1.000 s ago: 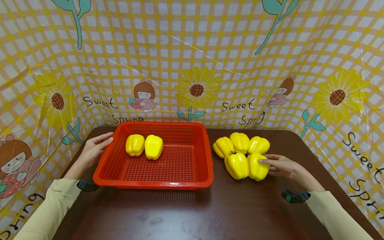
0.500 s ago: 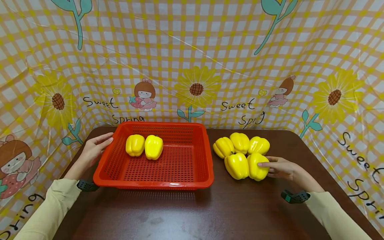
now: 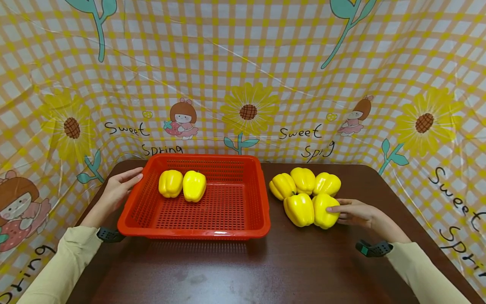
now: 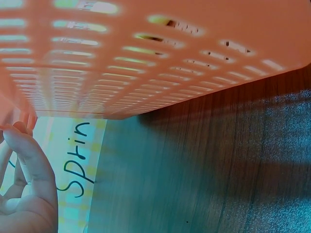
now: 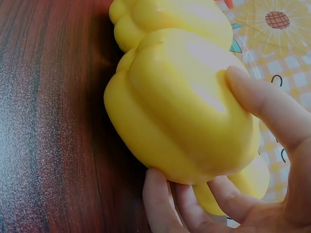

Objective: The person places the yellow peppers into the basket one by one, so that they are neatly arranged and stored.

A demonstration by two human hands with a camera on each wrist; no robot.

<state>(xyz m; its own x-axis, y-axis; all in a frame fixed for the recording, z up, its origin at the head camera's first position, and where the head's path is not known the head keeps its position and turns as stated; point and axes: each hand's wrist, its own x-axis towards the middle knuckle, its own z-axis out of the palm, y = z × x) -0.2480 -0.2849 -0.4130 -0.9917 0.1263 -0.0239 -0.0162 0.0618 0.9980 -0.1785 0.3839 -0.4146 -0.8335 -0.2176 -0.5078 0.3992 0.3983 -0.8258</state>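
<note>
My left hand (image 3: 117, 191) holds the left rim of a red plastic basket (image 3: 193, 232), its thumb and fingers at the edge. From below, the left wrist view shows the slotted basket wall (image 4: 160, 92) and the hand (image 4: 29, 179) at the far left. Inside the basket sit two yellow bell peppers, one (image 3: 171, 184) beside the other (image 3: 195, 186). On the right, my right hand (image 3: 357, 212) grips the near right yellow bell pepper (image 3: 325, 214) of a cluster. In the right wrist view, the thumb (image 5: 265, 104) lies on this pepper (image 5: 180, 107) and several fingers curl against its end.
Several other yellow bell peppers (image 3: 299, 210) touch or stand close to the gripped one, right of the basket. Everything stands on a dark brown table (image 3: 243, 270). A checked, flower-printed cloth (image 3: 243, 50) hangs behind and along both sides.
Over the last second my right hand has shifted slightly on the pepper, its thumb a little lower. Left hand, basket and peppers stay where they were.
</note>
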